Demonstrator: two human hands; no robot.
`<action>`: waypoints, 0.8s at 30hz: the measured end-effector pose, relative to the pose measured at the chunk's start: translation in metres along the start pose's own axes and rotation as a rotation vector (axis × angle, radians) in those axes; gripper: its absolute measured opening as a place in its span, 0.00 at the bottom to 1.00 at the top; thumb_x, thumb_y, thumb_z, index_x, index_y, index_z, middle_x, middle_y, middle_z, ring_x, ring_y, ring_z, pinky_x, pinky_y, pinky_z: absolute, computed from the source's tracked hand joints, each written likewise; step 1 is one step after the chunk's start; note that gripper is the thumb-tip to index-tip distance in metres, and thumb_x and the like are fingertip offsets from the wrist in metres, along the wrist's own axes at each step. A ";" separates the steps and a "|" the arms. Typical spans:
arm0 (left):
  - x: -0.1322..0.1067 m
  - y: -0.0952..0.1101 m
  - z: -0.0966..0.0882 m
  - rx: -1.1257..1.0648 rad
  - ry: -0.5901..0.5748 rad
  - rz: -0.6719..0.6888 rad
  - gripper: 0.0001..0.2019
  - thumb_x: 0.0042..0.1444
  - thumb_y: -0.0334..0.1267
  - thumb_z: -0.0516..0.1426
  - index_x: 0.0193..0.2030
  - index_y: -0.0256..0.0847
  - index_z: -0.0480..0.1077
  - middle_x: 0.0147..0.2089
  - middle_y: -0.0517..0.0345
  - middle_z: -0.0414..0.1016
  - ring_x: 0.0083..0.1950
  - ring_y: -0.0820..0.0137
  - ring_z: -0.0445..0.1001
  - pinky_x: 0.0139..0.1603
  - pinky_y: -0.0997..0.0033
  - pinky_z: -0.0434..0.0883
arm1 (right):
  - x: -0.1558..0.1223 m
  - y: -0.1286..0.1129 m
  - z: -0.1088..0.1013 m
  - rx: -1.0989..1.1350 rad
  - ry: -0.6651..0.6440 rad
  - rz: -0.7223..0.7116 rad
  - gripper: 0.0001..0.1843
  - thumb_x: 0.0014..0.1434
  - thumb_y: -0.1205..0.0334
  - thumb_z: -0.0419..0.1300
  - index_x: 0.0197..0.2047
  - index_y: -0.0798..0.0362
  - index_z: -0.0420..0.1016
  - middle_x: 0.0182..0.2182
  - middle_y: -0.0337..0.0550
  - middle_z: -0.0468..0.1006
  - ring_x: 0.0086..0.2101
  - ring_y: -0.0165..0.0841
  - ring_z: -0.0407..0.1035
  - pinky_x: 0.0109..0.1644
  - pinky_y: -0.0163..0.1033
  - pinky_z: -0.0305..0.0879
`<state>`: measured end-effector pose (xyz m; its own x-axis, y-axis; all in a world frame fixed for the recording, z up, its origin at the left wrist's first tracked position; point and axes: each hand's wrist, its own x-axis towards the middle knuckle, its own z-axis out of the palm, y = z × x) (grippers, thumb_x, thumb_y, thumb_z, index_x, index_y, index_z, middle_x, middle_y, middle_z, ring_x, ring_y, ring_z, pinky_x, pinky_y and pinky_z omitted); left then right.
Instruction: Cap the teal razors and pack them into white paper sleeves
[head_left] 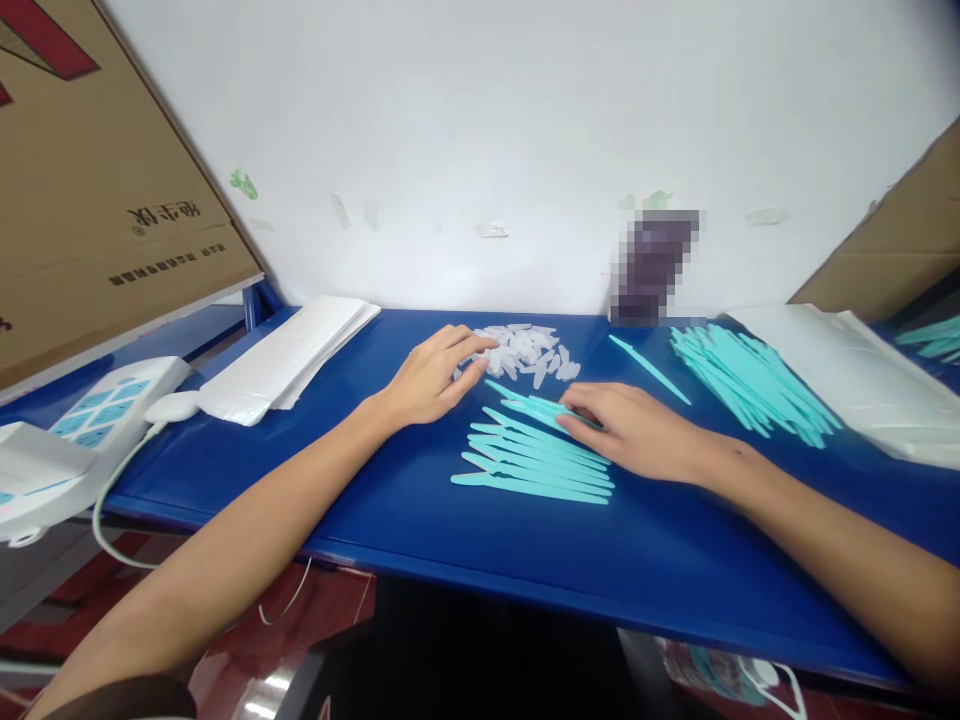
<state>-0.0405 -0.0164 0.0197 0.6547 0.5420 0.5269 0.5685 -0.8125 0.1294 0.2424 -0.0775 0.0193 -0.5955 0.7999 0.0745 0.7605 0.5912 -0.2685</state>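
My left hand [435, 375] rests on the blue table [390, 500], its fingers stretched toward a heap of small clear plastic caps [529, 352] and touching its left edge. My right hand [634, 428] lies palm down with its fingers pressed on the top of a row of several turquoise plastic sticks [532, 455] laid side by side. One stick [525, 402] runs under its fingertips. A larger loose pile of turquoise sticks [750, 380] lies to the right, with a single stick [649, 368] apart from it.
White bags are stacked at the left [289, 355] and at the right [847, 375]. A white device with a cable [82, 425] sits at the far left. Cardboard boxes [90, 170] lean at both sides. A white wall stands behind the table.
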 end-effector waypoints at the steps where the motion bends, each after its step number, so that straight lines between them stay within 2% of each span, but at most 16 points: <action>1: 0.000 0.001 0.000 -0.004 -0.014 0.005 0.20 0.72 0.43 0.46 0.60 0.37 0.71 0.53 0.47 0.75 0.52 0.61 0.71 0.55 0.58 0.69 | 0.001 -0.002 0.001 0.012 0.000 -0.011 0.17 0.71 0.53 0.46 0.32 0.50 0.63 0.31 0.42 0.74 0.29 0.34 0.65 0.33 0.39 0.53; 7: 0.001 0.007 0.000 -0.040 -0.170 0.094 0.18 0.71 0.45 0.48 0.53 0.40 0.76 0.53 0.47 0.72 0.55 0.59 0.70 0.59 0.56 0.67 | 0.002 -0.005 0.002 0.026 0.061 0.008 0.18 0.72 0.53 0.46 0.32 0.51 0.66 0.31 0.43 0.76 0.30 0.34 0.66 0.33 0.39 0.53; 11: 0.001 0.012 0.000 -0.063 -0.246 0.097 0.18 0.71 0.46 0.49 0.54 0.42 0.76 0.56 0.46 0.71 0.58 0.58 0.69 0.61 0.54 0.67 | 0.002 -0.005 0.001 0.046 0.046 0.016 0.19 0.70 0.52 0.48 0.29 0.50 0.65 0.26 0.40 0.74 0.27 0.33 0.65 0.31 0.39 0.51; 15: 0.000 0.016 0.001 -0.098 -0.322 0.123 0.18 0.71 0.47 0.50 0.57 0.46 0.76 0.60 0.47 0.70 0.60 0.57 0.68 0.62 0.53 0.66 | 0.002 0.001 -0.003 -0.001 0.070 0.049 0.21 0.71 0.52 0.46 0.28 0.50 0.66 0.27 0.42 0.76 0.27 0.34 0.66 0.32 0.40 0.52; 17: 0.000 0.018 0.002 -0.112 -0.345 0.122 0.18 0.71 0.47 0.50 0.59 0.46 0.75 0.61 0.47 0.70 0.61 0.57 0.68 0.63 0.53 0.65 | 0.003 0.011 -0.007 -0.097 0.107 0.162 0.22 0.71 0.52 0.44 0.29 0.50 0.67 0.28 0.45 0.77 0.28 0.36 0.68 0.32 0.40 0.52; 20: 0.001 0.018 0.004 -0.118 -0.352 0.103 0.20 0.72 0.48 0.48 0.61 0.45 0.73 0.61 0.47 0.70 0.61 0.57 0.68 0.63 0.53 0.65 | 0.005 0.034 -0.015 -0.296 0.175 0.418 0.23 0.72 0.51 0.41 0.35 0.51 0.70 0.31 0.51 0.78 0.30 0.42 0.71 0.31 0.42 0.51; 24: 0.003 0.014 0.005 -0.075 -0.301 0.052 0.21 0.73 0.47 0.45 0.61 0.44 0.73 0.59 0.46 0.71 0.60 0.58 0.68 0.61 0.53 0.65 | 0.010 0.055 -0.024 -0.425 0.222 0.661 0.26 0.72 0.49 0.39 0.45 0.55 0.73 0.39 0.60 0.79 0.38 0.50 0.75 0.34 0.44 0.56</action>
<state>-0.0280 -0.0250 0.0195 0.8066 0.5292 0.2634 0.4991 -0.8484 0.1762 0.2848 -0.0342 0.0285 0.0417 0.9726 0.2287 0.9966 -0.0569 0.0603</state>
